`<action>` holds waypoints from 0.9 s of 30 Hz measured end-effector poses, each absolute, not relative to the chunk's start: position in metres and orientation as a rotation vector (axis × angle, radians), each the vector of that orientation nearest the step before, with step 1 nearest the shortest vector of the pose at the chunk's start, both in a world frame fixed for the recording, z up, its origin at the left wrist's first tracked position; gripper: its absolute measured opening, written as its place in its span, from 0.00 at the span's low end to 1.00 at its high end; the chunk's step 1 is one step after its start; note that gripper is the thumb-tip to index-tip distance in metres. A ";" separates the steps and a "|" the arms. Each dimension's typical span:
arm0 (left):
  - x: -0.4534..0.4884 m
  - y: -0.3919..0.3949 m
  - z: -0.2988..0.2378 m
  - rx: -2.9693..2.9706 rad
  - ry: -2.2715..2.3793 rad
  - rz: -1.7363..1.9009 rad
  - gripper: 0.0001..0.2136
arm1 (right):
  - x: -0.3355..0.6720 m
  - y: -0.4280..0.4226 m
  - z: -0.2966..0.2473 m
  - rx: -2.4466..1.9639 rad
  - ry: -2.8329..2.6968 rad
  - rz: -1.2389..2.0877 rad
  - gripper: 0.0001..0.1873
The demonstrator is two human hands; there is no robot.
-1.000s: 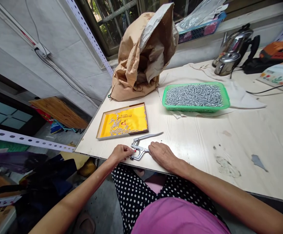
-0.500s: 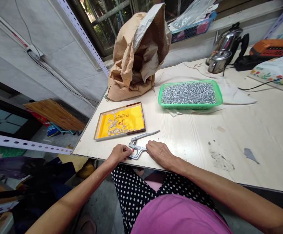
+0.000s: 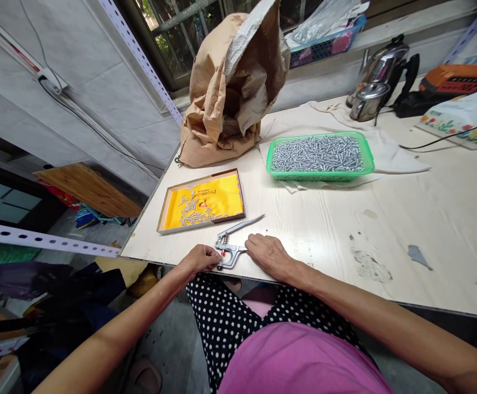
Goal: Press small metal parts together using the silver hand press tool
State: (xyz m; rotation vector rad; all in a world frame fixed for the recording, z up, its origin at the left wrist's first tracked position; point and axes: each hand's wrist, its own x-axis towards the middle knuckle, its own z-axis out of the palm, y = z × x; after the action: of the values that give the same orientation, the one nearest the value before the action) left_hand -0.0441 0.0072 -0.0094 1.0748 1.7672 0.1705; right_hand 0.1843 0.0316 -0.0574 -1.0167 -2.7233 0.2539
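Observation:
Grey snap-fastener pliers (image 3: 231, 248) lie at the front edge of the table, their upper handle raised away from the lower one. The spring shows near the jaw, with a small red piece below it. My right hand (image 3: 269, 254) is closed around the end of the lower handle. My left hand (image 3: 201, 258) is beside the jaw, thumb and fingers pinched together by the red piece. Whatever is between those fingertips is too small to make out. Behind the pliers, a shallow box (image 3: 242, 216) with a yellow bottom holds many small metal pieces (image 3: 195, 213).
A green plastic basket (image 3: 320, 176) full of small metal pieces stands on a white cloth. Behind the box is a large open brown paper sack (image 3: 209, 120). A metal kettle (image 3: 386, 60), a small metal pot (image 3: 368, 101) and an orange device (image 3: 455, 78) stand at the back right.
The upper handle of the pliers has shifted slightly. Both hands stay at the pliers in nearly the same pose, and the whole view has moved a little.

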 end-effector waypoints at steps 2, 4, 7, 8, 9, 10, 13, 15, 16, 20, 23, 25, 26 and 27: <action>-0.044 0.010 -0.008 1.086 1.772 0.124 0.15 | 0.184 0.032 -0.056 -1.017 -2.732 0.266 0.09; -0.045 0.010 -0.008 1.099 1.773 0.103 0.15 | 0.185 0.032 -0.055 -1.015 -2.735 0.279 0.08; -0.048 0.009 -0.009 1.127 1.761 0.078 0.15 | 0.185 0.031 -0.053 -1.024 -2.742 0.305 0.08; -0.048 0.009 -0.009 1.139 1.762 0.066 0.15 | 0.186 0.030 -0.052 -1.028 -2.744 0.314 0.08; -0.049 0.008 -0.010 1.150 1.763 0.056 0.15 | 0.187 0.030 -0.051 -1.033 -2.745 0.323 0.08; -0.049 0.007 -0.010 1.161 1.762 0.052 0.15 | 0.187 0.029 -0.049 -1.036 -2.746 0.335 0.07; -0.048 0.005 -0.011 1.184 1.767 0.077 0.15 | 0.190 0.030 -0.043 -1.044 -2.740 0.409 0.07; -0.047 0.004 -0.012 1.197 1.778 0.102 0.14 | 0.191 0.036 -0.038 -1.056 -2.714 0.437 0.09; -0.046 0.004 -0.013 1.199 1.786 0.112 0.14 | 0.191 0.042 -0.036 -1.065 -2.697 0.423 0.10; -0.044 0.002 -0.013 1.197 1.801 0.114 0.15 | 0.187 0.072 -0.035 -1.138 -2.654 0.225 0.10; -0.041 0.002 -0.010 1.196 1.806 0.104 0.15 | 0.184 0.095 -0.036 -1.081 -2.746 0.124 0.12; -0.040 0.003 -0.008 1.208 1.796 0.091 0.15 | 0.183 0.106 -0.036 -0.984 -2.807 0.096 0.13; -0.039 0.003 -0.007 1.218 1.787 0.076 0.16 | 0.183 0.110 -0.035 -0.942 -2.817 0.079 0.13; -0.038 0.004 -0.006 1.230 1.778 0.061 0.16 | 0.182 0.113 -0.034 -0.912 -2.813 0.059 0.13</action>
State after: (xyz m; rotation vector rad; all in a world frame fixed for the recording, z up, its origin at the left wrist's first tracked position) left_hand -0.0379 0.0036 -0.0056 1.2298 1.7780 0.0611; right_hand 0.1825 0.1125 -0.0342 -0.9121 -2.8131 0.0595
